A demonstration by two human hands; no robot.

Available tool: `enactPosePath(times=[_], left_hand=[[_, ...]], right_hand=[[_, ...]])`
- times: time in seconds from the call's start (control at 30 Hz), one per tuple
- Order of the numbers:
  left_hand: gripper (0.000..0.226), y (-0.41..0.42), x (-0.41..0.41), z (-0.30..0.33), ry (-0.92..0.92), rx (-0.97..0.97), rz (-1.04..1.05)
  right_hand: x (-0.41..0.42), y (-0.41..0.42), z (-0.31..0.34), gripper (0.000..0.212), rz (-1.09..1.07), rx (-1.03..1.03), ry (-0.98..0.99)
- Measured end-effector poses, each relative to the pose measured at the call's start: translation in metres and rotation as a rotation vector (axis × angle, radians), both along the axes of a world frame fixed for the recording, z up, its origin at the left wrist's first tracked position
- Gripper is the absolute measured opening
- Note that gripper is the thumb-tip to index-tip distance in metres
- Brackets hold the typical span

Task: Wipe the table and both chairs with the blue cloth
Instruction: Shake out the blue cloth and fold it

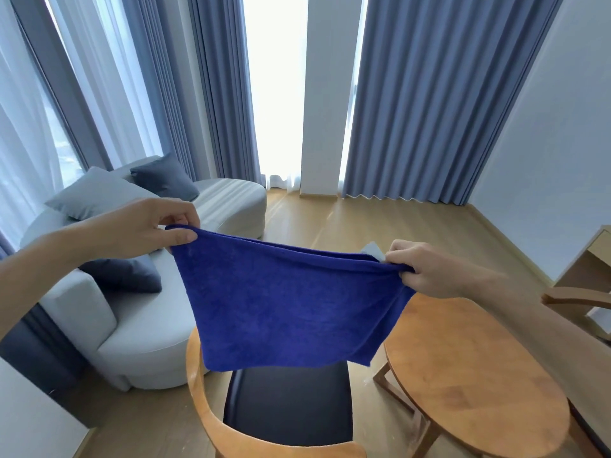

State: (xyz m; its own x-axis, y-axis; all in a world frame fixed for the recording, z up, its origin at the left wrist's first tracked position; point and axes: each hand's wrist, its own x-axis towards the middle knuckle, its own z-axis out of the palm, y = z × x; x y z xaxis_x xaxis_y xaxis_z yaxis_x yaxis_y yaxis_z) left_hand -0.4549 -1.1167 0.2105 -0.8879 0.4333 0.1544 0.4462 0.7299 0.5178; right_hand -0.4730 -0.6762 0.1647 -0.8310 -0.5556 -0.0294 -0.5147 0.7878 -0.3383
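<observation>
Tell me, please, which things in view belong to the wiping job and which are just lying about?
Job: blue cloth, pinched at its top corners by the left hand and right hand; near chair; round table; second chair at the right edge.

Lying about: grey sofa, cushions, curtains.

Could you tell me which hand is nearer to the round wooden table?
Right. The right hand holds the blue cloth above the table's far edge; the left hand is away over the sofa side.
</observation>
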Motion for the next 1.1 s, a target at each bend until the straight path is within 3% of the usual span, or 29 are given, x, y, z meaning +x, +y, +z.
enactPosePath(times=[0.1,0.13,0.3,0.4,0.67,0.83,0.97,1.1], left_hand=[[0.004,-0.003,-0.003,-0.009,-0.008,-0.023,0.003],[0.007,-0.003,-0.004,-0.01,-0.002,-0.043,0.001],[0.003,-0.003,-0.001,-0.004,0.028,-0.069,0.031],[0.03,-0.002,0.002,0.004,0.033,-0.094,0.047],[0.028,-0.001,0.002,0.012,0.145,-0.218,0.0],[0.026,-0.001,0.003,0.011,0.176,-0.238,-0.034],[0.026,-0.002,0.002,0.013,0.184,-0.24,-0.017],[0.024,0.0,-0.001,0.016,0.173,-0.226,-0.023]], right_hand=[[0.003,-0.004,0.001,0.043,0.024,0.024,0.033],[0.004,-0.005,0.0,0.045,0.048,0.061,0.048],[0.014,-0.005,0.0,0.013,0.167,0.347,0.172],[0.021,-0.01,0.001,0.023,0.22,0.466,0.15],[0.026,-0.028,0.005,0.027,0.285,0.769,0.263],[0.025,-0.027,0.011,0.024,0.313,0.743,0.195],[0.022,-0.02,0.014,0.009,0.249,0.58,0.082],[0.017,-0.009,0.012,0.034,0.162,0.316,-0.059]])
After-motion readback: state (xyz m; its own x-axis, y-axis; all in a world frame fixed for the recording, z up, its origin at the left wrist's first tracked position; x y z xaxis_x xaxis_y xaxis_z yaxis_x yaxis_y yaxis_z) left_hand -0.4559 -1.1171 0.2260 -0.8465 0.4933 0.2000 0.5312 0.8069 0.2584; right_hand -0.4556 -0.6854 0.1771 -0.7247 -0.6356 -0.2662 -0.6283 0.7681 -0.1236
